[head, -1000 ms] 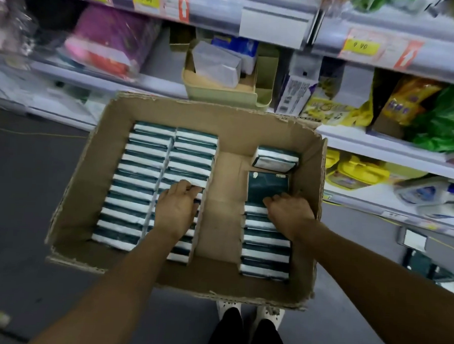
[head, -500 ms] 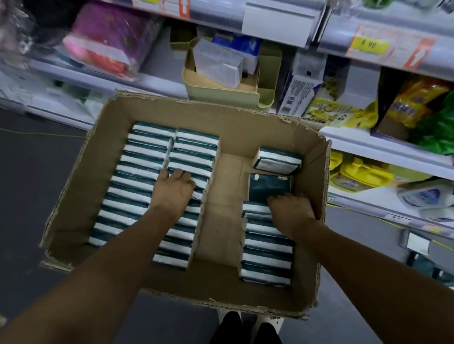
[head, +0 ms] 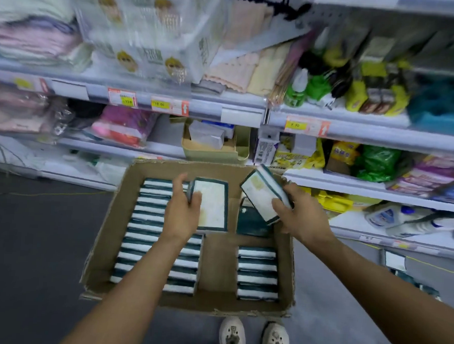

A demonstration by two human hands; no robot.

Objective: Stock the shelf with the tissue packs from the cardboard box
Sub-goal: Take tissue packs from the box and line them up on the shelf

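The head camera looks down into a cardboard box [head: 107, 234] on the floor, full of rows of tissue packs [head: 149, 236]. Store shelves [head: 223, 111] packed with goods stand behind the box. Above the box, the left hand [head: 183, 213] grips one tissue pack [head: 211, 205]. The right hand [head: 301, 217] grips another tilted pack [head: 264, 197]. White shoes [head: 254, 337] stand just below the box.

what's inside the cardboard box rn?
Inside the cardboard box: rows of tissue packs on edge at left, a shorter row at right, one flat dark pack, bare floor between. Left hand and right hand each hold a pack above. Lower layers hidden.
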